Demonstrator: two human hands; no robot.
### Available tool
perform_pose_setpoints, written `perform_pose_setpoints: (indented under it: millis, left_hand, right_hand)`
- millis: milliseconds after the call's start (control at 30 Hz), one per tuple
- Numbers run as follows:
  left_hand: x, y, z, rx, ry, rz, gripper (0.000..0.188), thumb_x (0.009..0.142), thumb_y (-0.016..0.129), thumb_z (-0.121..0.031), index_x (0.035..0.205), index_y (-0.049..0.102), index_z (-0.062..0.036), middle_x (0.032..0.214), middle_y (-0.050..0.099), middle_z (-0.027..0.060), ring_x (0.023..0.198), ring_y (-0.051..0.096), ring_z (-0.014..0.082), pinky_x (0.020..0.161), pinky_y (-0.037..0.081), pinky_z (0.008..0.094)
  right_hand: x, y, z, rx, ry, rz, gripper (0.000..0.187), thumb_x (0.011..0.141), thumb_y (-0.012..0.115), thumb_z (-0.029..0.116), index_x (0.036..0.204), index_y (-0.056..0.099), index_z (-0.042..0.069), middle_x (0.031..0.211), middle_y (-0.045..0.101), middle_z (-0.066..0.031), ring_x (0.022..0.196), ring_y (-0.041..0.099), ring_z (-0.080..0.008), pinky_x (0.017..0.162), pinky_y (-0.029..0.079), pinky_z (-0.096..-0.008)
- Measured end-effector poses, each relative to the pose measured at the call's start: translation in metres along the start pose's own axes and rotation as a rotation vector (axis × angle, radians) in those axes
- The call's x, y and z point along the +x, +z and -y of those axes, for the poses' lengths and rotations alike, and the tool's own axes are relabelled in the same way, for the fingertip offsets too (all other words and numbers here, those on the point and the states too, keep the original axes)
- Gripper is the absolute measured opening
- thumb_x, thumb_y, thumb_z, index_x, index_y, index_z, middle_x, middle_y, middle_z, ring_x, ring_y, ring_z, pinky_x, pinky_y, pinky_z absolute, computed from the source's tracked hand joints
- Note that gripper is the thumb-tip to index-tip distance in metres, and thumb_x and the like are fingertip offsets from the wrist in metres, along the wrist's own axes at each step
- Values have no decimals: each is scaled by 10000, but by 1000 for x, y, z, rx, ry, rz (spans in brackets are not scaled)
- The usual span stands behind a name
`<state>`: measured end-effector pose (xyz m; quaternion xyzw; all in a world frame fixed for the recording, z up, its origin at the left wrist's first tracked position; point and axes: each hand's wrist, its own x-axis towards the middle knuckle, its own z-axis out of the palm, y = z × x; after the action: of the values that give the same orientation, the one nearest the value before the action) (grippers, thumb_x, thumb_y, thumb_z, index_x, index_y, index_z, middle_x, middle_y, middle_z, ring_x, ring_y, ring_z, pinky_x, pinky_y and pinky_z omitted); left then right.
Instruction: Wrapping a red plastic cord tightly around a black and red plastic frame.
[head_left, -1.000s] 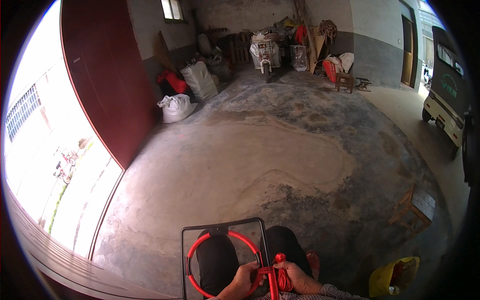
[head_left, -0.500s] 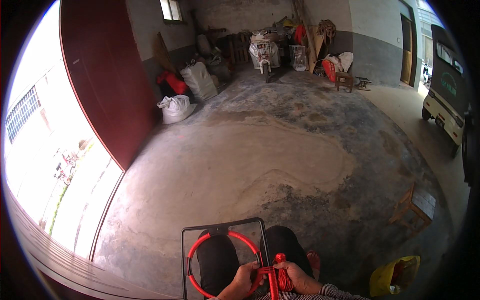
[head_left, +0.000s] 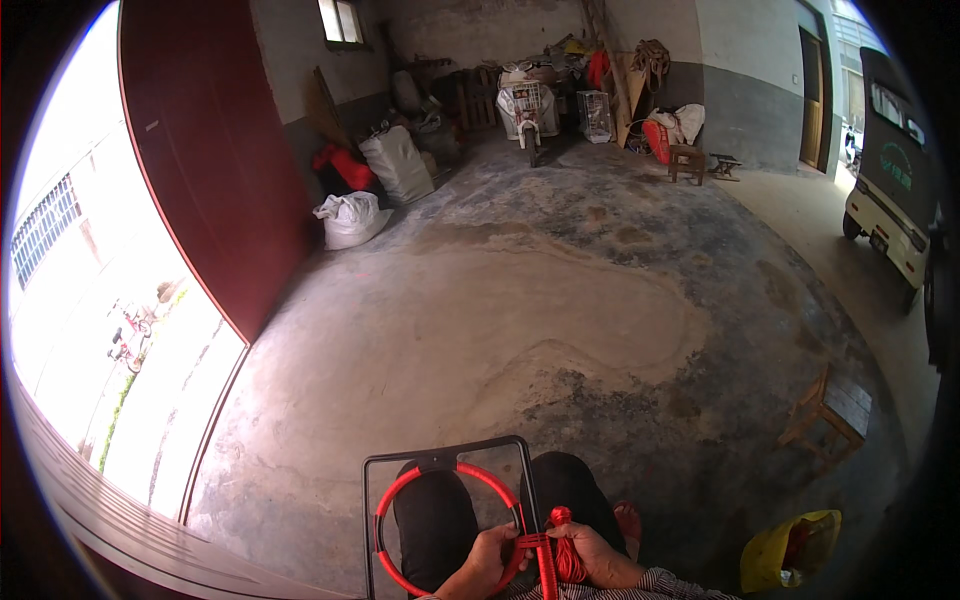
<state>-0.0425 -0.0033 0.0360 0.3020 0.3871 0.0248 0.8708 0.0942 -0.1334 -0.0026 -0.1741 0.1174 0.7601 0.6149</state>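
Note:
A black rectangular frame point(head_left: 447, 449) rests over my thighs, with a ring point(head_left: 494, 482) inside it that is mostly wrapped in red cord. My left hand point(head_left: 488, 556) is closed on the ring's right side, where red strands run across to the frame's right bar. That bar's lower part is also wound in red. Just right of it, my right hand point(head_left: 602, 562) is closed around a bundle of red cord point(head_left: 568, 556). Its fingertips come close to the frame's wrapped bar. Parts of the fingers on both hands are hidden.
A small wooden stool point(head_left: 838, 412) stands to the right, and a yellow bag point(head_left: 765, 562) lies at the lower right. White sacks point(head_left: 352, 219) sit by the dark red door point(head_left: 215, 150). A two-wheeler point(head_left: 528, 105) is parked at the back, a boxy vehicle point(head_left: 890, 190) at right.

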Motion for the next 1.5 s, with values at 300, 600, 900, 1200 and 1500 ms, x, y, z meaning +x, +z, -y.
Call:
perform_pose_setpoints:
  millis: [300,600,900,1200,1500]
  left_hand:
    - [1,1,-1,5,-21,-17,230,849,395,-162,956,517,1,726,571,138,611,540,239,554,449,331]
    - [-2,1,0,0,0,2,224,859,397,-170,944,515,0,715,574,143,596,539,244,549,445,331]
    - [5,-3,3,-14,-1,-24,207,863,393,-157,918,500,11,698,576,164,558,533,260,541,441,339]
    - [5,-2,1,-24,-13,-62,191,858,401,-147,899,496,13,688,574,168,549,531,270,534,440,344]
    - [7,-6,3,-25,-11,-39,179,862,408,-149,913,473,10,687,571,176,550,531,280,532,440,352]
  right_hand:
    - [2,-1,0,-7,-33,-29,301,889,479,97,1061,517,-146,928,647,-262,833,679,-327,742,596,-398]
    - [-2,5,-2,-31,-13,-25,319,895,474,105,1094,501,-144,953,644,-261,840,677,-321,731,596,-385]
    - [4,-7,0,-50,-11,55,332,901,469,115,1103,497,-147,963,643,-261,855,676,-324,750,591,-387]
    - [3,1,0,-54,-24,-41,316,898,469,112,1068,526,-148,935,653,-249,850,677,-318,774,583,-389]
    - [9,-13,-1,-55,-19,17,306,897,470,101,1070,523,-146,940,650,-252,838,678,-315,746,592,-379]
